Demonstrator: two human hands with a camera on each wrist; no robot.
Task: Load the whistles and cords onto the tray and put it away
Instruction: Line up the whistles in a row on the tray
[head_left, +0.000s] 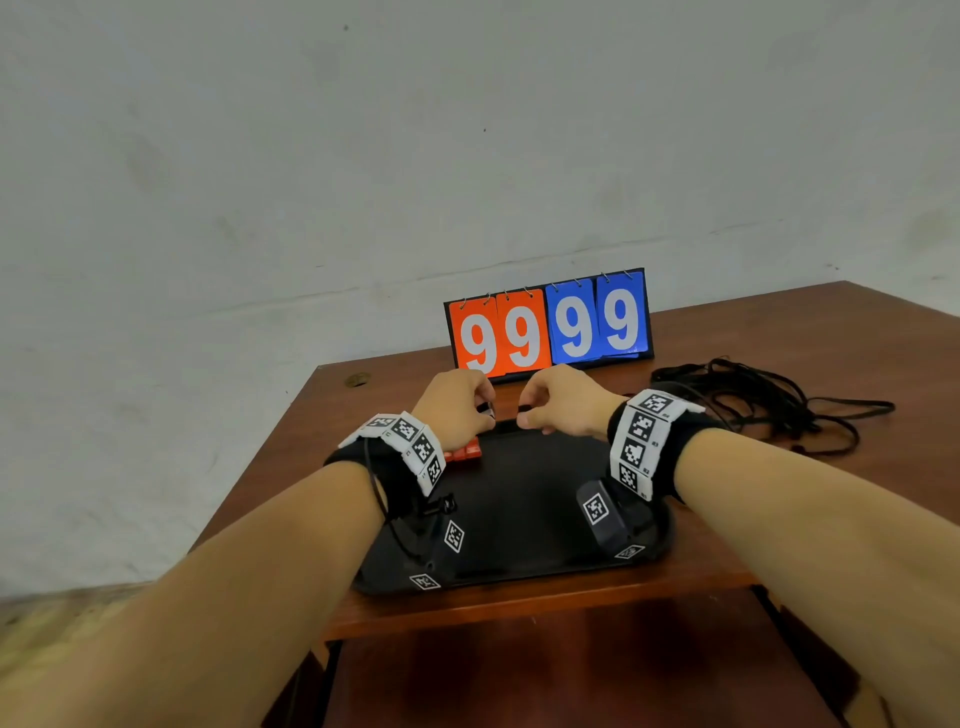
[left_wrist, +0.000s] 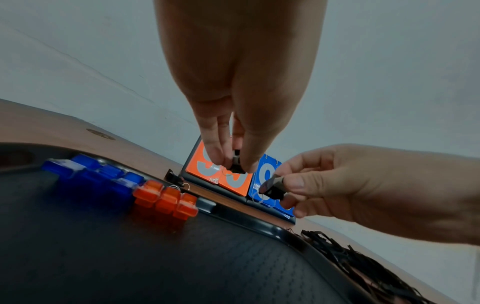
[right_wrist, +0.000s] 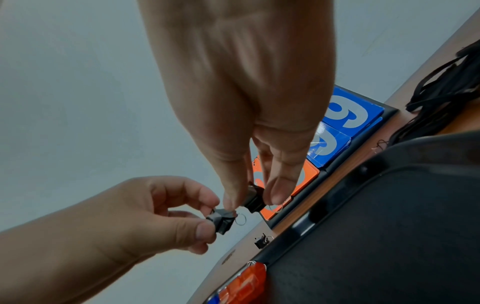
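Note:
A black tray (head_left: 519, 509) lies on the wooden table in front of me. Along its far left edge sit orange whistles (left_wrist: 166, 199) and blue whistles (left_wrist: 91, 174). Above the tray's far edge my left hand (head_left: 483, 408) pinches a black whistle (left_wrist: 236, 164) with a small wire ring. Close beside it my right hand (head_left: 524, 415) pinches a second black whistle (right_wrist: 254, 197). A third black whistle (right_wrist: 261, 241) lies on the table just beyond the tray. A tangle of black cords (head_left: 753, 405) lies on the table to the right.
A flip scoreboard (head_left: 548, 327) showing 99 in orange and 99 in blue stands just behind the hands, against a pale wall. The table's left edge (head_left: 249, 493) runs close to the tray. A small round cap (head_left: 357, 379) sits at the far left corner.

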